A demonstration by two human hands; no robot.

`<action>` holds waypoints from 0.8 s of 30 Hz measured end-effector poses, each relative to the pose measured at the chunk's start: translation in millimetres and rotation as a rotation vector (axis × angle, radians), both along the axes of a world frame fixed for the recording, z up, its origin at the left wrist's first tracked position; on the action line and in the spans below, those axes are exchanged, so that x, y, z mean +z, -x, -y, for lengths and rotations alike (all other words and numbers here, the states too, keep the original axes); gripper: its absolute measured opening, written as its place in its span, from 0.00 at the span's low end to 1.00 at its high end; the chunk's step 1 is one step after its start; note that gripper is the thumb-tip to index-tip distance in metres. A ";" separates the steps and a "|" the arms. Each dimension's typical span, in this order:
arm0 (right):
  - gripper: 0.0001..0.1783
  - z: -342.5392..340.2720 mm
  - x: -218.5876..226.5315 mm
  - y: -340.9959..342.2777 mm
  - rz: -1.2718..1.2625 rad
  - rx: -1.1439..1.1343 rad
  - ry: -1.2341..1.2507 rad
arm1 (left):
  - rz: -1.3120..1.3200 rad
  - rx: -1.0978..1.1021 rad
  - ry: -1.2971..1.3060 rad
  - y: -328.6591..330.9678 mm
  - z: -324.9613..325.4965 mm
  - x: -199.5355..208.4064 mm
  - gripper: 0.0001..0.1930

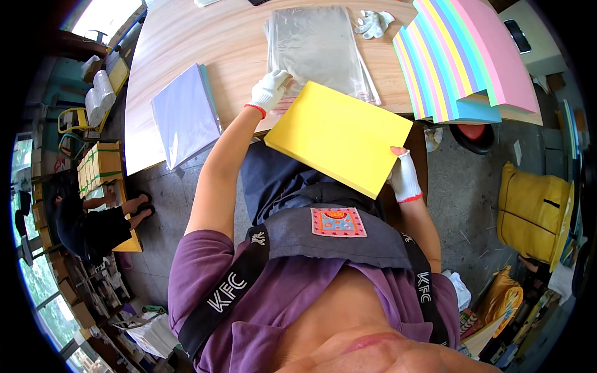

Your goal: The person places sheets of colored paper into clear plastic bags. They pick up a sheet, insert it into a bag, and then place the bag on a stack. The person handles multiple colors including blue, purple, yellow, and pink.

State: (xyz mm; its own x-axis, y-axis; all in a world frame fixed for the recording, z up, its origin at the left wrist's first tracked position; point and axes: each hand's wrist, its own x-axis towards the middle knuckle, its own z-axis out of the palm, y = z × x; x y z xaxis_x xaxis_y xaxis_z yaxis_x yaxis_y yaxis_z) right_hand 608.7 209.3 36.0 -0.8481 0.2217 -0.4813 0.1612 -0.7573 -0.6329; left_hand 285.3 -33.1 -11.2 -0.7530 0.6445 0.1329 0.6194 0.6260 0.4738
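Observation:
A thick yellow paper stack [341,138] tilts over the table's front edge, close to my body. My right hand [405,176], in a white glove with bare fingertips, grips its right corner, thumb on top. My left hand [269,92], gloved the same way, is closed at the near left edge of the top clear plastic bag [314,46]; its fingertips are partly hidden. The bags lie flat in a pile beyond the yellow stack, which covers part of their near end.
A purple paper pack in clear film [186,115] lies on the table [233,37] at left. Tall stacks of coloured paper [460,56] stand at right, beside a loose glove [374,24]. Another person [93,217] is at far left; a yellow bundle [535,214] sits at right.

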 end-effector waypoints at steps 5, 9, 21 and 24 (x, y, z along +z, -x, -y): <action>0.29 -9.1 -37.4 9.1 -0.107 -0.096 -0.006 | -0.140 -0.034 -0.086 -1.8 15.0 -17.5 0.08; 0.24 -10.6 -46.5 18.8 -0.085 -0.227 0.128 | -0.239 0.068 -0.048 -8.4 6.2 -8.6 0.11; 0.25 3.8 -41.6 18.2 -0.181 -0.275 0.141 | 0.159 0.286 -0.576 -71.4 -11.6 0.4 0.30; 0.24 9.9 -41.1 17.3 -0.184 -0.270 0.108 | 0.617 0.514 -1.284 -94.4 -38.8 -43.2 0.30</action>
